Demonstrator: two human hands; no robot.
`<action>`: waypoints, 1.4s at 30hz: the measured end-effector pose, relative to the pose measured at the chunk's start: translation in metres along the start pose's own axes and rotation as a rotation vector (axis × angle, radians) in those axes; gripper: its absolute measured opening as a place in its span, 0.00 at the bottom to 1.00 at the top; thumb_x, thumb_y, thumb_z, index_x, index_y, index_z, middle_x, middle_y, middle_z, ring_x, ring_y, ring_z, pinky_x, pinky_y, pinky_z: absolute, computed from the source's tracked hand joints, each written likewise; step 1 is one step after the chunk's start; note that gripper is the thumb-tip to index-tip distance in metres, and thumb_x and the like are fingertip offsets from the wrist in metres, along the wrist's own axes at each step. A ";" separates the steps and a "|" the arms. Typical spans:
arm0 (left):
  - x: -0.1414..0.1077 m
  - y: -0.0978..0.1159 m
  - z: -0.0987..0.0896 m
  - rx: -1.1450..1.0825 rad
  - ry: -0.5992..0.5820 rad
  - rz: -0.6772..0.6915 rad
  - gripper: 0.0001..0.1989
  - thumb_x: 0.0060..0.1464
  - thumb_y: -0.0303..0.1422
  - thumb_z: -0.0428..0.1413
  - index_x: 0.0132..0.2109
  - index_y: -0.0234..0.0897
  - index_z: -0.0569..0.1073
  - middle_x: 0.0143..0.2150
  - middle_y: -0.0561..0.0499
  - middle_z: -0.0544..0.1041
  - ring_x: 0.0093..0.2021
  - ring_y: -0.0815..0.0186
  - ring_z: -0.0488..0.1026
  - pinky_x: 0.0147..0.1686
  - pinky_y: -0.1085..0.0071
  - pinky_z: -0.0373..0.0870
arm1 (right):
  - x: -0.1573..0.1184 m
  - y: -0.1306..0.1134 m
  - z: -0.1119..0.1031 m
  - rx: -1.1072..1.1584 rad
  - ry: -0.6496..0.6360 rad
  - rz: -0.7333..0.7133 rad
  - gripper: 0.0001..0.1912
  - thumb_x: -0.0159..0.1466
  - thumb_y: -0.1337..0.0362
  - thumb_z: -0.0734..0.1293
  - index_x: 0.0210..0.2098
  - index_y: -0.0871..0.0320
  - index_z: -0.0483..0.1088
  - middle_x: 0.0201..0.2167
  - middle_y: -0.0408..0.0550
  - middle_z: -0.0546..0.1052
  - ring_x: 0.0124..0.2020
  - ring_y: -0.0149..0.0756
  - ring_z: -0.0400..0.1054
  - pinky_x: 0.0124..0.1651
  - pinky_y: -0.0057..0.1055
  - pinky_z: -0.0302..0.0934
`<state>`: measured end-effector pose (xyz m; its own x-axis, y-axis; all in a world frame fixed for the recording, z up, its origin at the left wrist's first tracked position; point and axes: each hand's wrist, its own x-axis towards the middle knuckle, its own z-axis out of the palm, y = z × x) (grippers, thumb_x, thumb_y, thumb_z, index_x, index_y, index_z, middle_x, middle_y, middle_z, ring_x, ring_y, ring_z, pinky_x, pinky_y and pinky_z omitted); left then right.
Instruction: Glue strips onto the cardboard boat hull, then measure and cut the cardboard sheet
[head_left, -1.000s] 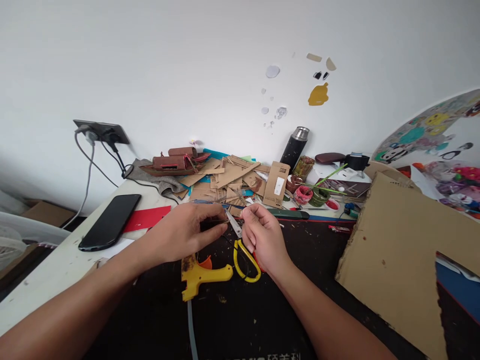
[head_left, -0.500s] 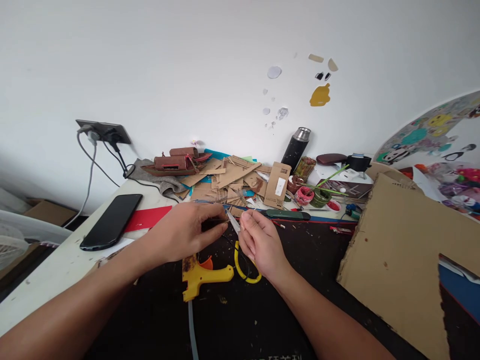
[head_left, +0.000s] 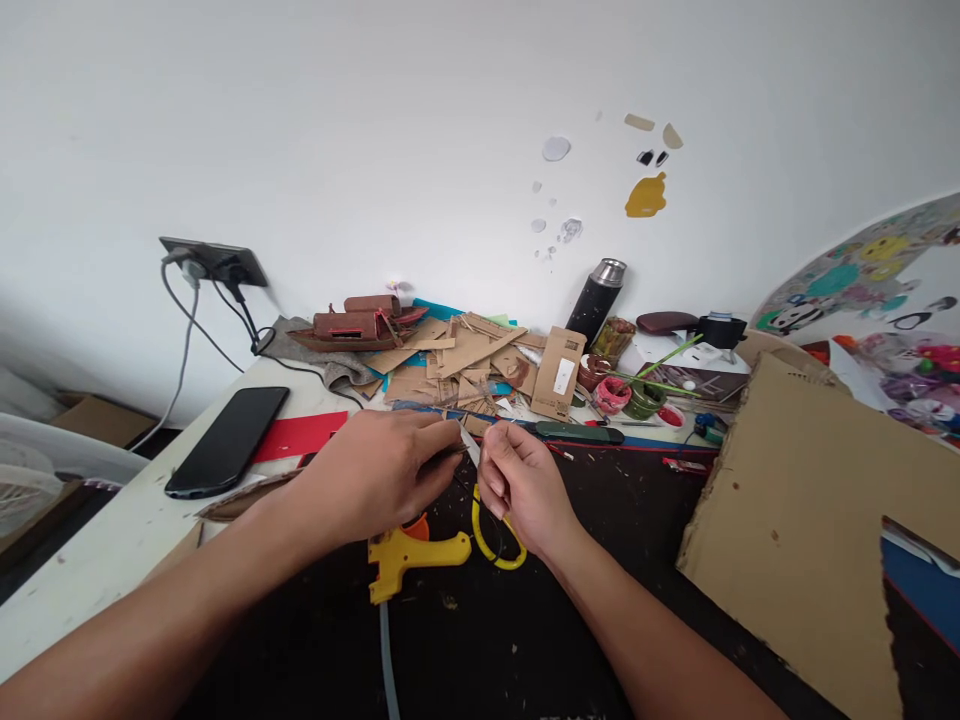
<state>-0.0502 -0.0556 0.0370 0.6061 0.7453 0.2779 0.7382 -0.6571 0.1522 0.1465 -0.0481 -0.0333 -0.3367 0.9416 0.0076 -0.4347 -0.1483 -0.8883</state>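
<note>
Well, I'm holding my hands close together yet apart over the black mat (head_left: 457, 650), the left hand (head_left: 386, 470) on one side of a narrow gap and the right hand (head_left: 529, 490) on the other, fingertips facing. Between them the scissors (head_left: 470, 445) are lying aslant: the yellow loop (head_left: 501, 563) is sitting on my side, just below the right hand, while the blade is showing in the gap, pointing away from me and leftward, toward my left fingertips. So the long axis is running from near right to far left, and the right hand is looking like the nearer one. It's hiding the middle of the scissors; whether it's touching them I can't tell. My right thumb is pressing against curled fingers, and I can't tell if anything small is caught there. My left thumb and forefinger are nearly meeting around what looks like something thin and dark (head_left: 456, 450), but the grip isn't showing clearly. The yellow glue gun (head_left: 420, 551) is lying below my left hand, front end hidden, its grip stretching right and ending just beside the loop; a grey stick (head_left: 386, 650) is trailing from it toward me.
</note>
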 end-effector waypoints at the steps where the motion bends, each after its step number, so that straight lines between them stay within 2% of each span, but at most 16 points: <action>1: 0.000 0.000 0.000 0.013 -0.003 -0.001 0.11 0.71 0.35 0.50 0.40 0.41 0.74 0.33 0.52 0.79 0.31 0.61 0.75 0.30 0.65 0.57 | 0.000 0.000 0.000 0.001 -0.012 0.013 0.27 0.65 0.42 0.77 0.30 0.55 0.65 0.16 0.31 0.65 0.11 0.22 0.56 0.15 0.20 0.43; 6: 0.001 -0.004 -0.001 0.026 -0.036 -0.027 0.11 0.71 0.36 0.49 0.41 0.41 0.75 0.35 0.51 0.78 0.32 0.60 0.76 0.30 0.65 0.57 | 0.000 -0.001 0.000 -0.016 -0.053 0.042 0.24 0.63 0.47 0.79 0.33 0.54 0.66 0.16 0.30 0.67 0.10 0.23 0.59 0.14 0.19 0.44; 12: 0.002 -0.005 -0.002 0.025 0.000 -0.020 0.11 0.71 0.35 0.50 0.39 0.41 0.72 0.33 0.52 0.77 0.31 0.61 0.75 0.29 0.65 0.56 | 0.001 0.002 -0.004 -0.037 -0.009 0.083 0.22 0.63 0.46 0.79 0.33 0.55 0.68 0.12 0.31 0.68 0.09 0.25 0.58 0.12 0.19 0.47; 23: 0.004 -0.006 -0.003 -0.014 0.064 0.031 0.09 0.69 0.32 0.52 0.37 0.40 0.70 0.32 0.53 0.76 0.30 0.62 0.72 0.30 0.66 0.59 | -0.001 0.004 -0.003 -0.031 -0.030 0.073 0.23 0.64 0.45 0.79 0.29 0.57 0.72 0.08 0.28 0.58 0.07 0.22 0.47 0.11 0.19 0.41; 28: 0.004 -0.007 -0.003 0.004 0.066 0.035 0.10 0.70 0.33 0.51 0.37 0.41 0.71 0.31 0.52 0.76 0.30 0.62 0.72 0.29 0.66 0.59 | 0.000 0.003 -0.002 0.033 0.041 0.053 0.27 0.65 0.42 0.77 0.27 0.56 0.68 0.08 0.28 0.56 0.08 0.21 0.45 0.11 0.19 0.40; 32: 0.004 -0.005 -0.005 0.002 0.046 0.026 0.10 0.70 0.33 0.50 0.38 0.40 0.71 0.31 0.51 0.77 0.30 0.61 0.72 0.29 0.66 0.59 | 0.002 0.003 -0.003 0.028 0.050 0.039 0.28 0.65 0.41 0.76 0.26 0.56 0.67 0.09 0.29 0.57 0.08 0.22 0.47 0.12 0.20 0.41; 42: 0.005 -0.007 -0.005 -0.040 0.016 0.019 0.10 0.70 0.33 0.52 0.41 0.40 0.76 0.34 0.51 0.80 0.33 0.61 0.76 0.31 0.66 0.62 | 0.001 0.007 -0.005 -0.085 -0.052 0.100 0.27 0.64 0.40 0.77 0.30 0.55 0.67 0.12 0.30 0.63 0.09 0.24 0.54 0.15 0.21 0.44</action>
<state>-0.0533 -0.0478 0.0423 0.6146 0.7311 0.2963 0.7142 -0.6752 0.1846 0.1475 -0.0471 -0.0422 -0.4189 0.9060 -0.0607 -0.3257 -0.2123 -0.9213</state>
